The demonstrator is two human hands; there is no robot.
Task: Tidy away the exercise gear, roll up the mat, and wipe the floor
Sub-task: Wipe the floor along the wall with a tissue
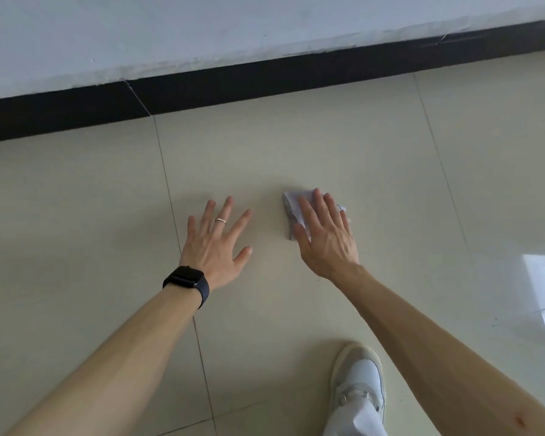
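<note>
Both hands lie flat: our right hand point(326, 237) presses the tissue point(291, 204), left hand point(216, 243) empty beside it; uneven pressure may bunch it.

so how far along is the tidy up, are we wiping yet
Looks done: no mat or exercise gear shows on this stretch of tiled floor, though elsewhere is out of view. In hand: the right hand presses a crumpled white tissue flat on the tile, and the left hand lies flat beside it, apart. Left: finishing the wiping; how much floor remains cannot be told.
</note>
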